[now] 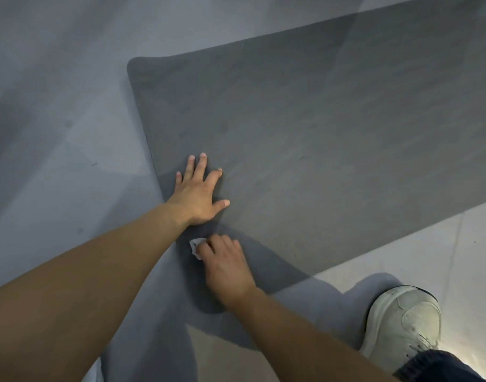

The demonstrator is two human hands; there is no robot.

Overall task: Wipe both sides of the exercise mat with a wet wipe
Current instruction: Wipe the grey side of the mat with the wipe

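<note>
While the flat dark grey foam exercise mat [305, 150] lay spread on the pale grey floor [57, 119], the head view showed a person bent over its near short end. Their left hand [199, 193] rested palm-down on the mat close to that edge, fingers straight and spread, clamped on nothing. Just nearer the camera, the right hand [225, 267] had its fingers curled round a small crumpled white wet wipe [195, 246], of which only a corner showed beyond the knuckles, pressed against the mat beside the rounded near corner. A white lace-up trainer [404, 321] stood on the floor at the lower right, off the mat.

Judging by this, the step in hand was wiping the upper face near the end. To do it well, the left palm would best bear down firmly so the mat did not creep or ruck, while the right hand worked the wipe in overlapping strokes from the edge inward, opening the wipe flatter to cover more. Most of this face, and the underside, probably remained to be done.
</note>
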